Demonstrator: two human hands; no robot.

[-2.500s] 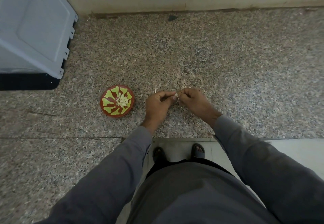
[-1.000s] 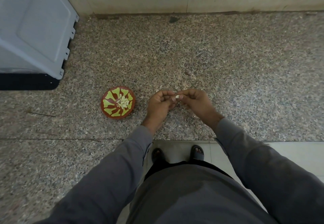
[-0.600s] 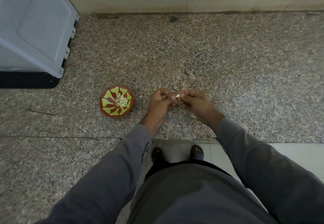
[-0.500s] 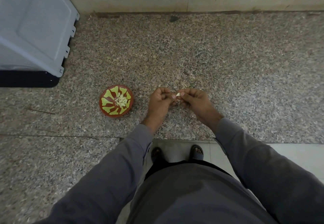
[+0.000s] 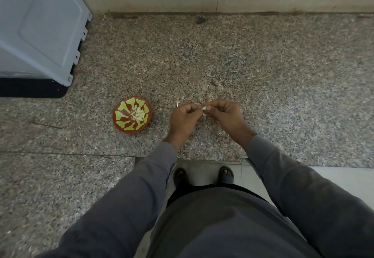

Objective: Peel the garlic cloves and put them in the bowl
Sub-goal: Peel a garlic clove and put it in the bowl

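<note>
- The garlic clove [image 5: 204, 108] is a small pale thing, and I judge it light, firm under its skin, and a little slick once the papery skin comes away; too hard a squeeze could bruise it or shoot it out of the fingers.
- The best hold, in my judgement, is a fingertip pinch across its thicker middle, with the loose skin caught at one pointed end and drawn off.
- The clove sits between the two hands, above the speckled stone counter [image 5: 283, 75] and not resting on it.
- The right hand [image 5: 226, 114] has its fingers curled, thumb and forefinger pinching the clove at its tip.
- The left hand [image 5: 185, 116] is curled too, its fingertips meeting the clove from the other side; whether it grips skin or flesh is too small to tell.
- The bowl [image 5: 132, 115], red with a yellow-green pattern, stands on the counter near the left hand but apart from it, with peeled cloves [image 5: 138, 114] heaped in its middle.
- Fine scraps of skin lie scattered around the hands.
</note>
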